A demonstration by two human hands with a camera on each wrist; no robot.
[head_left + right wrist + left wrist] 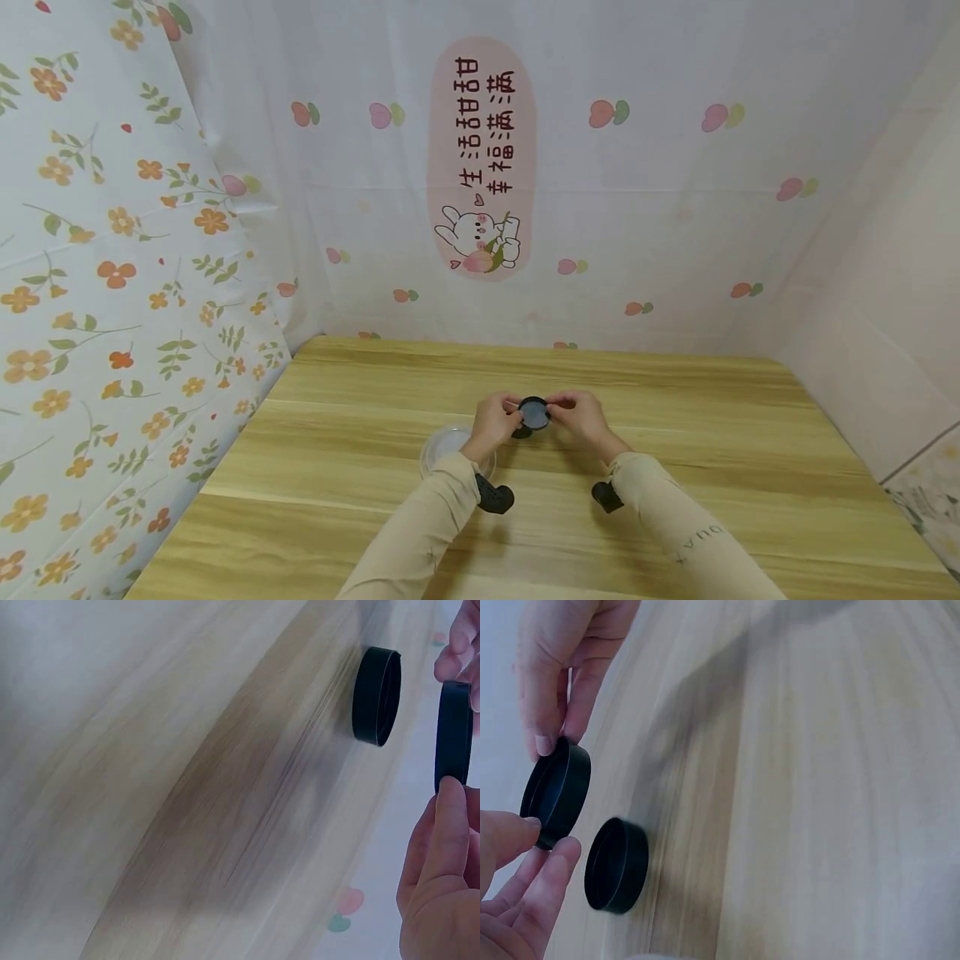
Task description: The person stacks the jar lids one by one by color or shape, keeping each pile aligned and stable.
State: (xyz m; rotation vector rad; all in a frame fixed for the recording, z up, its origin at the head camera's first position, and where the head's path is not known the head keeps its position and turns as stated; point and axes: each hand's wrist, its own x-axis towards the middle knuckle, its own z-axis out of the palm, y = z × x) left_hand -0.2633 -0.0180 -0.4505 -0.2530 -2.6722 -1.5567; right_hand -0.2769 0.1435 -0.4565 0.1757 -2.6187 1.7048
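A shallow black round lid (535,414) with a raised rim is held above the table between both hands; its face looks grey-blue in the head view. My left hand (492,423) pinches one side of it between thumb and fingers. On the opposite side, the right hand (583,414) pinches the rim with its fingertips. A second black round lid (617,866) of similar shape lies on the table just below the held one, touched by neither hand. In the right wrist view the held lid (453,739) appears edge-on.
Beside the left wrist, a clear round plastic dish (431,454) stands on the wood-grain table (600,542), partly hidden by the forearm. Black wrist mounts (495,496) sit under both sleeves. A printed cloth (660,233) hangs behind the table's back edge.
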